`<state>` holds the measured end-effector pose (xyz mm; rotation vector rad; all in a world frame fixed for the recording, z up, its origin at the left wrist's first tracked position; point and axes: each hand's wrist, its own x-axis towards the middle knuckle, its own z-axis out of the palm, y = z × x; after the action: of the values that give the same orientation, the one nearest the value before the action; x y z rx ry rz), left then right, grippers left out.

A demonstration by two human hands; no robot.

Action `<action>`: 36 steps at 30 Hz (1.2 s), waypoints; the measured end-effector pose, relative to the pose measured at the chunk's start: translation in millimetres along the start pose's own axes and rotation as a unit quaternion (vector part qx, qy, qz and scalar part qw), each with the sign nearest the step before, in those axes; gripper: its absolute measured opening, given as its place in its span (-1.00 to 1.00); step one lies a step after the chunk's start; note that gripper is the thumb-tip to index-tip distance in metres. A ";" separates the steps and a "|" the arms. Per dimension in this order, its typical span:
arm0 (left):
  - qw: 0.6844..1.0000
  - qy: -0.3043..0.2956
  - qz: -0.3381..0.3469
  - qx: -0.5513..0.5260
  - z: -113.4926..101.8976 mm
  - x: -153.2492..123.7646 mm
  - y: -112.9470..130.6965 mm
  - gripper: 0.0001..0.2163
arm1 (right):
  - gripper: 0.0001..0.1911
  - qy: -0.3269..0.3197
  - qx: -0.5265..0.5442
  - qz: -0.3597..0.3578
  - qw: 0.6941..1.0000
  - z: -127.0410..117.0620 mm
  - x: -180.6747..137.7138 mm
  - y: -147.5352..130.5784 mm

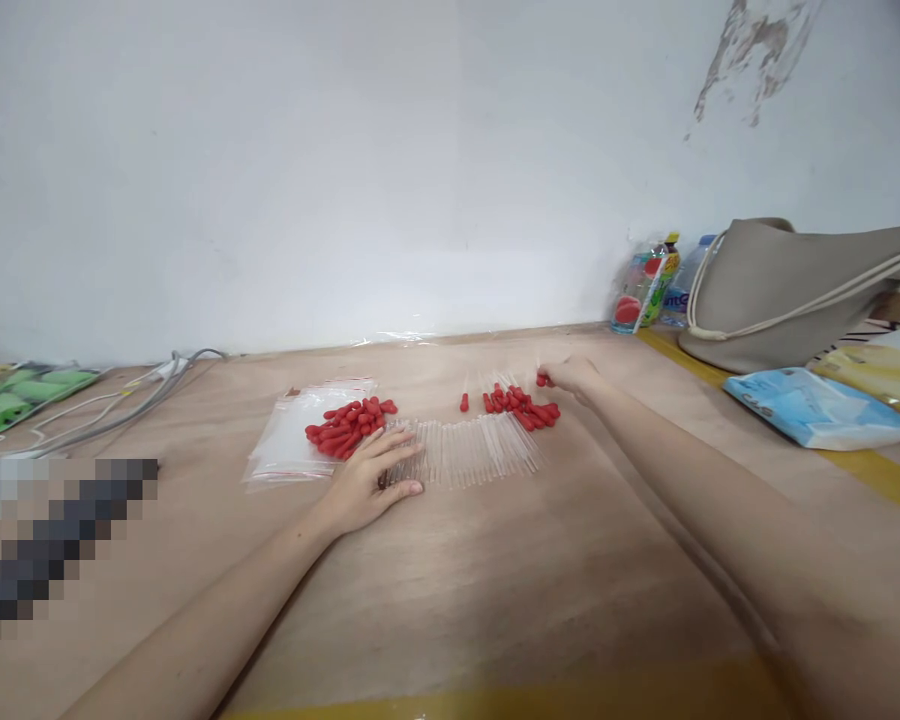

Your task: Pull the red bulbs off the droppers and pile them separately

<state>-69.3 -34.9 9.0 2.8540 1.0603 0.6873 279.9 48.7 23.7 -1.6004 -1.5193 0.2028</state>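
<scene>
A row of thin clear glass dropper tubes (469,452) lies side by side on the table. My left hand (371,475) rests over the row's left end with its fingers apart, touching tubes. Just beyond it, a pile of red rubber bulbs (349,425) sits on a stack of clear zip bags (289,435). Behind the row's right end lie several droppers with red bulbs (521,405), and one single dropper (464,402) lies to their left. My right hand (570,375) is closed at the far right of this group, pinching a red dropper bulb (543,379); its tube is hard to make out.
At right stand drink bottles (637,290), a grey bag (787,290) and a blue tissue pack (814,408). Grey and white cables (135,395) and green packets (26,400) lie at left. A white wall (345,180) closes off the table's back.
</scene>
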 end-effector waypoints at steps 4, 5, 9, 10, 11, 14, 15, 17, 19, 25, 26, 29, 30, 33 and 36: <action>0.999 0.050 0.004 0.021 4.0 1.2 3.6 -0.57 | -0.67 -0.006 0.016 -0.011 1.000 -16.3 -26.0 -23.4; 0.997 0.070 0.004 0.024 5.0 2.2 5.5 -0.56 | -0.69 -0.002 0.021 -0.027 0.999 -19.2 -37.5 -30.3; 0.985 0.168 0.014 0.039 8.2 7.0 17.7 -0.51 | -0.71 0.013 -0.041 -0.279 0.959 -19.6 -93.3 -50.5; 0.981 0.188 0.023 0.047 8.7 8.2 21.7 -0.49 | -0.75 0.017 -0.068 -0.312 0.948 -16.9 -106.2 -52.8; 0.977 0.200 0.036 0.056 9.1 9.2 25.8 -0.47 | -0.81 0.029 -0.085 -0.332 0.939 -13.7 -117.4 -54.2; 0.973 0.197 0.082 0.089 11.1 11.8 38.0 -0.51 | -0.86 0.025 -0.105 -0.377 0.920 -3.6 -138.7 -55.8; 0.973 0.185 0.097 0.098 12.2 12.6 41.5 -0.55 | -0.87 0.022 -0.105 -0.387 0.916 -1.3 -141.9 -56.5; 0.972 0.163 0.121 0.115 15.0 14.4 47.5 -0.64 | -0.89 0.016 -0.101 -0.409 0.907 1.4 -144.8 -58.6; 0.970 0.159 0.134 0.127 18.3 16.3 51.8 -0.72 | -0.88 0.009 -0.093 -0.433 0.897 2.1 -145.6 -61.2; 0.966 0.169 0.150 0.125 22.5 19.8 58.8 -0.87 | -0.83 0.002 -0.080 -0.460 0.884 5.0 -147.2 -63.8; 0.966 0.168 0.154 0.123 22.1 19.9 59.9 -0.88 | -0.82 0.008 -0.078 -0.466 0.882 5.8 -147.2 -63.6; 0.965 0.164 0.167 0.115 21.0 19.7 62.4 -0.89 | -0.88 0.021 -0.076 -0.487 0.870 6.8 -146.7 -62.9; 0.966 0.161 0.171 0.111 20.8 19.5 62.9 -0.89 | -0.89 0.020 -0.076 -0.495 0.866 6.5 -146.5 -62.6; 0.967 0.152 0.180 0.100 20.7 18.2 63.3 -0.89 | -0.89 0.004 -0.067 -0.517 0.853 4.6 -146.1 -61.6; 0.968 0.145 0.185 0.088 20.9 16.8 63.0 -0.89 | -0.88 -0.013 -0.046 -0.530 0.847 3.5 -146.7 -60.6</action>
<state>-10.6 -70.1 7.3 3.2177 0.6323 1.1155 199.6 -85.9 -2.1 -0.6161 -2.2221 -0.4763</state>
